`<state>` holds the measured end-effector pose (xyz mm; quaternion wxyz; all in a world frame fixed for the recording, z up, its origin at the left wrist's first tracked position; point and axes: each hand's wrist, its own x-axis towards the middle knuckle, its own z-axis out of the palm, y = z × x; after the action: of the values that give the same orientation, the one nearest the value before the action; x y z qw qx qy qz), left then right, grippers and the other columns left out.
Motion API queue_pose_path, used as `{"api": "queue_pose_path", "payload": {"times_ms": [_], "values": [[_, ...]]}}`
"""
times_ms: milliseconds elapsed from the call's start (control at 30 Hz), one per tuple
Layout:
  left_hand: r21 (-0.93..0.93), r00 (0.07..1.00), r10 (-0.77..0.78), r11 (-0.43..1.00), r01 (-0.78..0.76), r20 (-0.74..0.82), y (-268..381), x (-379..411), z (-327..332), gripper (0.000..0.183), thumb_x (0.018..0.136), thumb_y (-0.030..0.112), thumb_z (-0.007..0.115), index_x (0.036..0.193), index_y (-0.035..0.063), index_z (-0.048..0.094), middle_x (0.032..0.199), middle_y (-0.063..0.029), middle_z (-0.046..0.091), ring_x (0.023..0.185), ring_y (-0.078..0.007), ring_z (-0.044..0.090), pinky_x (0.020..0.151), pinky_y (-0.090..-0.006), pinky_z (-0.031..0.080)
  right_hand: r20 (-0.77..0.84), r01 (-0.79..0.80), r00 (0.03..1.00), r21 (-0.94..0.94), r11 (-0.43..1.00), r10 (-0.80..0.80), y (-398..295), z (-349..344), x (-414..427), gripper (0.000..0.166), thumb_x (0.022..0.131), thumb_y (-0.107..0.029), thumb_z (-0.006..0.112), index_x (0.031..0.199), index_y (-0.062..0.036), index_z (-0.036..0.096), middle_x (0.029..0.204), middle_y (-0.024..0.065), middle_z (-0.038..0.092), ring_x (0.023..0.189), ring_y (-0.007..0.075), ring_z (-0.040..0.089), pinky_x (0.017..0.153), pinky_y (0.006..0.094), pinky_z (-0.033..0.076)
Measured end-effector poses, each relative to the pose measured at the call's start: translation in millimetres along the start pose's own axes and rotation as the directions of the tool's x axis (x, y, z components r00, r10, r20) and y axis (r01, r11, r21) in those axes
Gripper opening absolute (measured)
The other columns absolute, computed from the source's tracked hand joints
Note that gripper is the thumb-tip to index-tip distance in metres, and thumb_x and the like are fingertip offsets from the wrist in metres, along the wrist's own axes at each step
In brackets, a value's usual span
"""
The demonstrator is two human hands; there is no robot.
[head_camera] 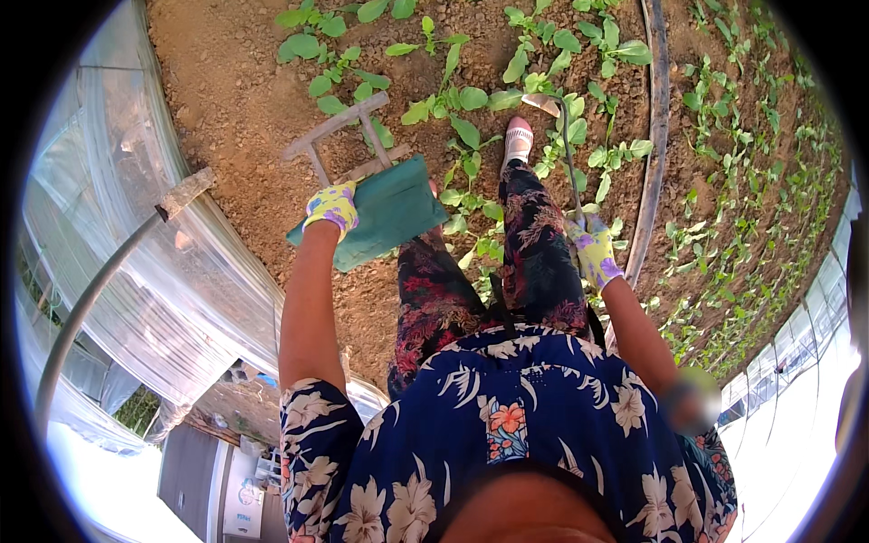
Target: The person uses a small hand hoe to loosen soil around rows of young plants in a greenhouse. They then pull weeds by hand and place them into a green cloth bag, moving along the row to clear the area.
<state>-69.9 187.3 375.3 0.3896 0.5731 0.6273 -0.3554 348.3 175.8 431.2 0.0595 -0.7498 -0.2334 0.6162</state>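
My left hand (331, 209), in a yellow glove with purple flowers, grips a low wooden stool by the edge of its green covered seat (390, 212). The stool is tipped over, its wooden leg frame (339, 127) pointing away from me above bare soil. In my right hand (593, 250), gloved the same way, is a hand hoe with a thin dark bent shank (569, 153). Its pale metal blade (541, 104) hangs over leafy seedlings, just past my foot in a white shoe (517, 144). Most of the hoe's handle is hidden by the glove.
Young leafy plants (465, 129) grow in the soil around my feet. A dark drip hose (657, 129) runs along the right, with denser seedling rows (730, 224) beyond. On the left are plastic greenhouse sheeting (146, 271) and a curved pipe (95, 292) with a block-like end (187, 193).
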Motion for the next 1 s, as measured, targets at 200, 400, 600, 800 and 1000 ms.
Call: {"api": "queue_pose_path", "payload": {"times_ms": [200, 400, 600, 800, 1000], "values": [[0.004, 0.995, 0.006, 1.000, -0.006, 0.095, 60.5, 76.5, -25.5, 0.047, 0.069, 0.009, 0.055, 0.116, 0.0088, 0.053, 0.110, -0.0161, 0.059, 0.102, -0.0324, 0.057, 0.085, -0.0405, 0.047, -0.063, -0.072, 0.995, 0.021, 0.997, 0.073, 26.9, -35.7, 34.7, 0.021, 0.085, -0.025, 0.059, 0.093, -0.0079, 0.051, 0.061, -0.0032, 0.045, 0.042, 0.0060, 0.041, 0.036, 0.0221, 0.033], [-0.006, 0.998, 0.013, 1.000, -0.013, 0.054, 86.9, 135.4, -21.6, 0.041, 0.068, 0.007, 0.053, 0.109, 0.0080, 0.055, 0.104, -0.0169, 0.061, 0.098, -0.0336, 0.058, 0.082, -0.0409, 0.047, -0.056, -0.098, 0.993, 0.063, 0.993, 0.101, 37.5, -48.7, 53.4, 0.018, 0.086, -0.023, 0.058, 0.093, -0.0079, 0.052, 0.061, -0.0036, 0.046, 0.041, 0.0050, 0.040, 0.035, 0.0201, 0.030], [0.019, 0.997, 0.013, 1.000, -0.014, 0.075, 96.7, 174.9, -28.8, 0.037, 0.066, 0.009, 0.054, 0.103, 0.0068, 0.057, 0.101, -0.0177, 0.061, 0.096, -0.0338, 0.058, 0.080, -0.0404, 0.048, -0.015, -0.156, 0.987, 0.090, 0.984, 0.158, 47.4, -48.9, 69.2, 0.020, 0.086, -0.022, 0.058, 0.095, -0.0059, 0.050, 0.062, -0.0019, 0.046, 0.040, 0.0063, 0.042, 0.034, 0.0210, 0.032], [0.072, 0.964, -0.062, 0.996, 0.045, 0.257, 95.8, 187.0, -66.2, 0.055, 0.067, 0.010, 0.056, 0.121, 0.0137, 0.051, 0.115, -0.0126, 0.057, 0.102, -0.0329, 0.056, 0.085, -0.0392, 0.047, -0.022, -0.184, 0.982, 0.152, 0.971, 0.190, 54.5, -48.1, 80.1, 0.024, 0.087, -0.020, 0.057, 0.101, -0.0028, 0.049, 0.062, -0.0016, 0.047, 0.039, 0.0066, 0.042, 0.034, 0.0205, 0.032], [0.043, 0.982, 0.046, 0.998, -0.055, 0.182, 93.3, 202.1, -78.4, 0.045, 0.065, 0.010, 0.056, 0.111, 0.0097, 0.056, 0.106, -0.0144, 0.061, 0.097, -0.0326, 0.058, 0.079, -0.0393, 0.048, -0.030, -0.181, 0.982, 0.137, 0.974, 0.186, 54.1, -49.3, 86.7, 0.024, 0.086, -0.018, 0.058, 0.100, -0.0015, 0.050, 0.061, -0.0015, 0.047, 0.038, 0.0066, 0.041, 0.033, 0.0207, 0.031]]}}
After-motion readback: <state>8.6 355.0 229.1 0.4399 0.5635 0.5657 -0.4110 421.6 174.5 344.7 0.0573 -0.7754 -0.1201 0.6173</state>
